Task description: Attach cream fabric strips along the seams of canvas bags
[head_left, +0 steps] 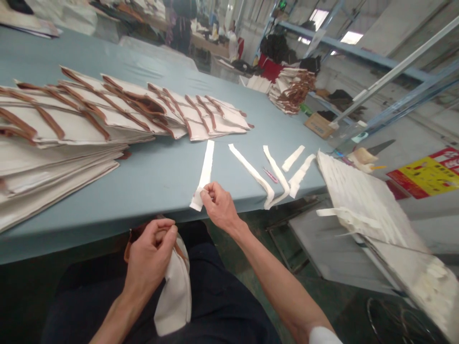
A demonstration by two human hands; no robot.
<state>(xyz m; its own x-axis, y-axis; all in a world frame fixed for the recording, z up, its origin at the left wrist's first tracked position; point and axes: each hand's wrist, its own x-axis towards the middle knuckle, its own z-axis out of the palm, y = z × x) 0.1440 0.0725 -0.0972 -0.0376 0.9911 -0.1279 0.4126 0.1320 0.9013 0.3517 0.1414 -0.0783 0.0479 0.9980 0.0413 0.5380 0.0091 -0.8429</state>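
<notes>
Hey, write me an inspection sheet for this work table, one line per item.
Surface: blue table, left part covered.
Job's things: white strip hanging over the table edge; white fabric piece with brown trim on the lap.
Clutter: stacked bags with brown handles; loose strips; pink pen-like tool.
Grippers: right hand pinches the white strip's near end; left hand grips the white fabric piece.
Cables: nothing seen.
Surroundings: blue shelving, yellow poster, cardboard box, white pile at right.

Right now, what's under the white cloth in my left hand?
The white cloth, gripped by your left hand, drapes over your dark trousers. Anything between cloth and lap is covered.
</notes>
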